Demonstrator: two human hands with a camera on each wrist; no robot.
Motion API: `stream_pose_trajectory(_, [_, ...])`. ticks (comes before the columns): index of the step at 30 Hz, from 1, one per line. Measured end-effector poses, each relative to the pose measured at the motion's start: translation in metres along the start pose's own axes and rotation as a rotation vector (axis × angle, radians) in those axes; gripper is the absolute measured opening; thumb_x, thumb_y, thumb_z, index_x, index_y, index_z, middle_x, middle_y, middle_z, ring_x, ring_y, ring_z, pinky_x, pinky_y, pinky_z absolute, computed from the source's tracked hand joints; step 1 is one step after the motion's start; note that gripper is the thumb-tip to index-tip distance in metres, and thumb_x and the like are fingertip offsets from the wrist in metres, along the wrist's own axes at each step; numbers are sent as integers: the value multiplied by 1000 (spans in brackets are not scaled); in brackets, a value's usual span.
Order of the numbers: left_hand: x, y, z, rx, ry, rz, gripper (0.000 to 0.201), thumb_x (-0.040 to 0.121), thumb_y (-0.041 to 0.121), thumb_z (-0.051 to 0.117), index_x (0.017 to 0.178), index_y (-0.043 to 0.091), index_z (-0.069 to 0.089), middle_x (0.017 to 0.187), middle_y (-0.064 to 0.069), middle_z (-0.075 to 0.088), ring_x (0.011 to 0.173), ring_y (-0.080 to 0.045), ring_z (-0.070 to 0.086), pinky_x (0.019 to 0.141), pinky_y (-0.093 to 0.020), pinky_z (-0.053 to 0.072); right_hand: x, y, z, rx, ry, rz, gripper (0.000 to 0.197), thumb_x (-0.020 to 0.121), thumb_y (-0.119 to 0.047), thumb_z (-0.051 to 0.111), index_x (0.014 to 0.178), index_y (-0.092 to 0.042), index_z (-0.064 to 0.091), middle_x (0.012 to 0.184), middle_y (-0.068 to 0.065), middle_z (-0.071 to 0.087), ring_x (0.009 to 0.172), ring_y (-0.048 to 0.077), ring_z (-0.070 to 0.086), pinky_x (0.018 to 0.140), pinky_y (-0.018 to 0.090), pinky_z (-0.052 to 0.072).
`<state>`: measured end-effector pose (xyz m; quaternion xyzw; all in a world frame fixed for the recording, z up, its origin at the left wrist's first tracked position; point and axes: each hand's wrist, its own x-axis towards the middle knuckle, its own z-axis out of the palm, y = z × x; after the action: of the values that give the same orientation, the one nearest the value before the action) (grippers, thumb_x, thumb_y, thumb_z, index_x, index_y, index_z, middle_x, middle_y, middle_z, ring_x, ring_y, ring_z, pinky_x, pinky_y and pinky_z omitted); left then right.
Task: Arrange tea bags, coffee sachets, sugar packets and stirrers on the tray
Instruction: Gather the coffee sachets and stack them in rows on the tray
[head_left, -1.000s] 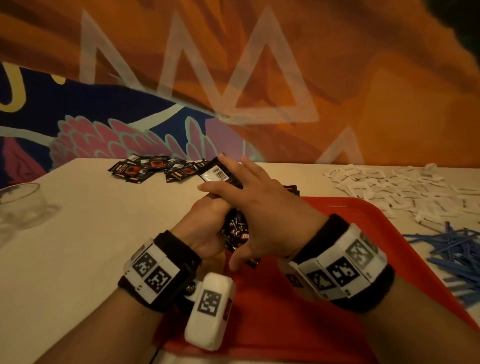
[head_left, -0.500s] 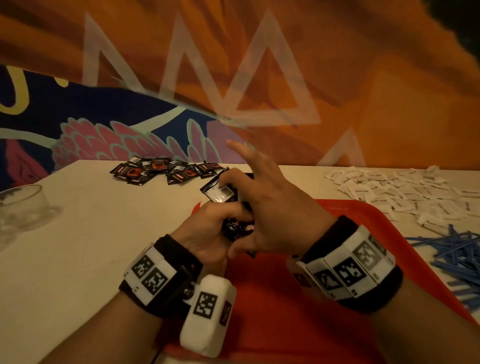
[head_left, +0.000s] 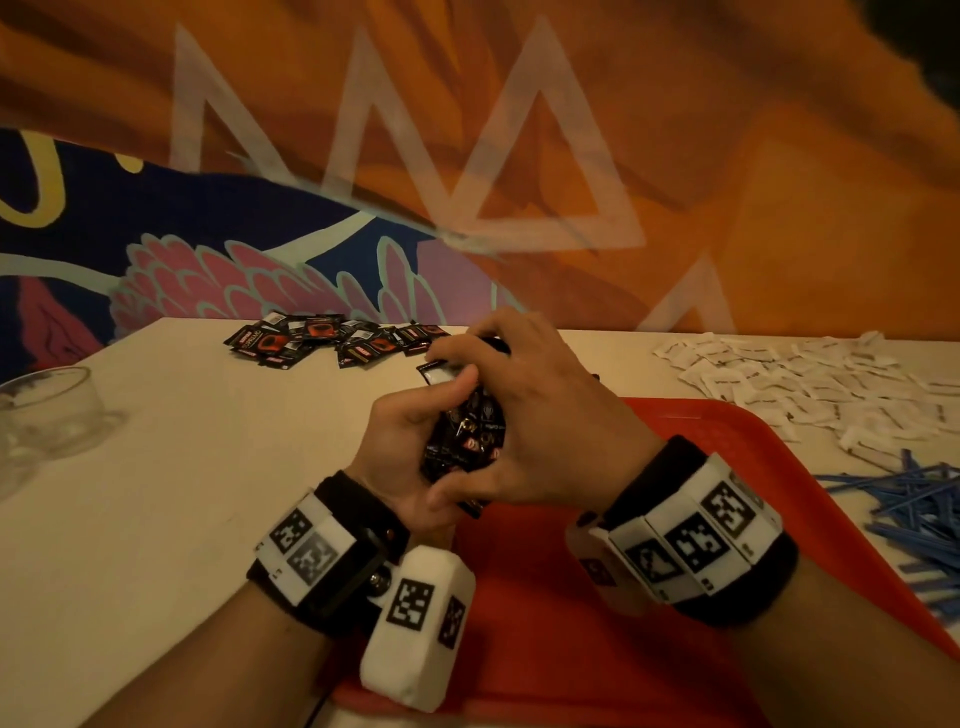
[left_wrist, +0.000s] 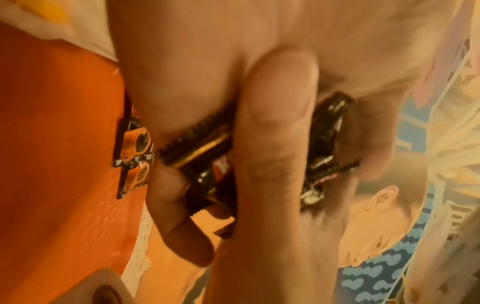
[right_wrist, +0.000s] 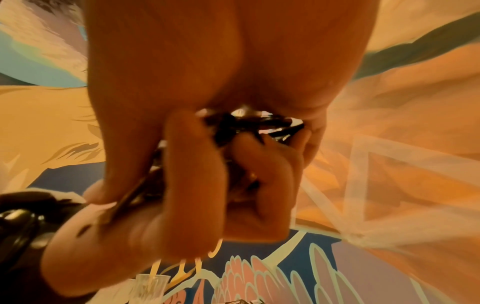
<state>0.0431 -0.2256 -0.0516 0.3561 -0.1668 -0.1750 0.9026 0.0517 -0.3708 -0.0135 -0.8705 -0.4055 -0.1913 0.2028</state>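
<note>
Both hands clasp one bundle of black coffee sachets (head_left: 465, 431) above the red tray (head_left: 597, 597): left hand (head_left: 410, 441) curled beneath, right hand (head_left: 540, 415) wrapped over. I'm squaring the stack; next, lay it flat at the tray's eleven o'clock.

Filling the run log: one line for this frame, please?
left hand: holds coffee sachets | right hand: grips same stack | over red tray | spare sachets, sugar packets, stirrers on table
</note>
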Motion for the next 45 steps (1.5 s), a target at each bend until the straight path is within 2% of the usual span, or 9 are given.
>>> stream_pose_trajectory(4, [-1,1,2,-43,-3,36,53,76,32,82,120,6,69,114,-15,70,106,-29,70,84,-39,59,0,1,2,24,68,-24,96,54,-71,81,131,-26,48,147,-1,32,132,22,36,104,44,42])
stream_pose_trajectory(7, [2,-1,5,29,41,30,44,84,44,71,115,12,74,118,-10,71,112,-23,67,99,-37,53,1,2,2,35,110,-45,101,57,-77,73,138,-24,44,134,-4,50,122,19,48,100,48,41])
stream_pose_trajectory(11, [6,-7,10,66,90,36,53,82,57,58,112,17,76,119,-8,70,114,-21,66,97,-33,52,1,6,0,-29,76,-44,104,57,-84,65,142,-30,42,121,-3,53,119,18,46,102,42,38])
stream_pose_trajectory(14, [3,-9,8,-13,82,78,56,81,51,70,120,11,69,119,-13,68,113,-27,66,96,-39,54,1,8,-3,37,52,-45,103,55,-80,70,142,-32,43,118,-1,51,110,18,49,95,40,45])
stream_pose_trajectory(19, [4,-9,9,88,104,66,38,89,38,56,111,11,71,103,-10,72,96,-22,72,75,-32,60,0,11,-7,108,5,-68,102,52,-70,82,139,-34,43,133,-4,44,122,14,44,100,38,45])
stream_pose_trajectory(24, [2,0,7,19,89,72,52,94,52,45,115,13,73,114,-9,70,109,-23,68,93,-34,56,1,10,-10,187,69,-9,90,54,-59,88,128,-27,49,137,-5,41,122,9,45,99,28,47])
stream_pose_trajectory(34, [7,2,10,129,229,-35,56,89,60,46,110,18,76,113,-11,71,102,-25,69,88,-36,55,2,26,-10,172,3,39,92,52,-65,84,131,-29,51,135,-8,45,122,7,46,102,21,39])
stream_pose_trajectory(40, [4,7,10,196,159,-33,39,86,15,50,118,-1,67,108,-22,69,89,-29,70,78,-37,59,3,31,-15,173,87,114,98,49,-66,83,134,-34,46,126,-14,44,112,-2,45,94,14,39])
stream_pose_trajectory(45, [8,7,8,296,313,5,57,80,8,62,135,-1,51,125,-28,63,101,-39,68,75,-42,60,0,42,-22,126,-29,74,97,53,-65,83,139,-46,41,126,-17,32,112,-2,41,91,10,38])
